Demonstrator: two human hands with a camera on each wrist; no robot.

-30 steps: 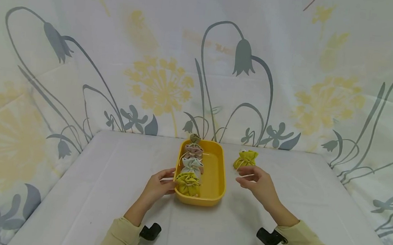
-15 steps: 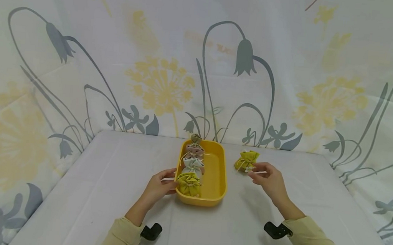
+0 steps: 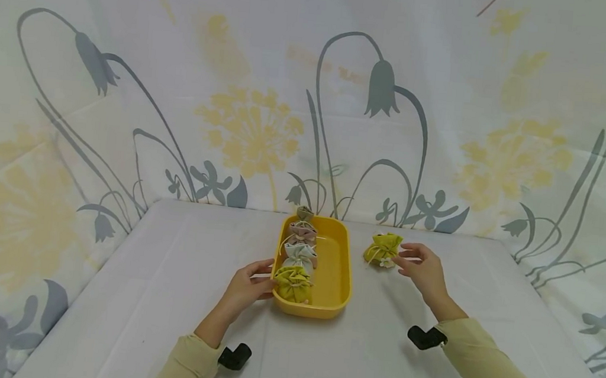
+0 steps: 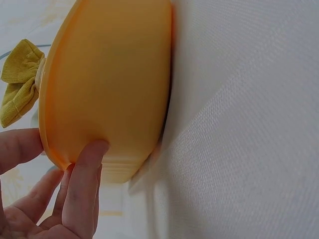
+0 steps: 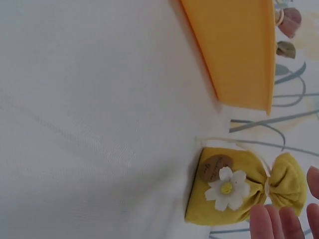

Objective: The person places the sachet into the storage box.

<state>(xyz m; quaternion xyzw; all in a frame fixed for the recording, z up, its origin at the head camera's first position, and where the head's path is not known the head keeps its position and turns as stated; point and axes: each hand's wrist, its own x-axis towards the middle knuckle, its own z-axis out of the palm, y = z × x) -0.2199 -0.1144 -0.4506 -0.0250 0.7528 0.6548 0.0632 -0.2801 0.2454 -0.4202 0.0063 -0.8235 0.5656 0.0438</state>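
My left hand (image 3: 248, 284) holds the left rim of the yellow tray (image 3: 332, 274). In the left wrist view the thumb lies at the rim and the fingers (image 4: 85, 186) press the tray's outer wall. Apart to the right of the tray, a yellow-green drawstring pouch (image 3: 382, 250) stands upright on the table. A white flower (image 5: 227, 188) and a round brown tag (image 5: 215, 168) decorate its front. Close at the pouch's right side is my right hand (image 3: 427, 276), thumb and fingers spread apart; in the right wrist view its fingertips overlap the gathered top.
Several pouches line the tray's left side: a yellow-green one (image 3: 293, 284) nearest, then a pale one (image 3: 299, 256), a pinkish one (image 3: 302, 234) and an olive one (image 3: 304, 214). The tray stands on a white-covered table (image 3: 166, 297). A flower-printed curtain (image 3: 270, 62) hangs behind.
My right hand has moved from in front of the pouch round to its right side, uncovering the white flower. My left hand stays on the tray's rim.
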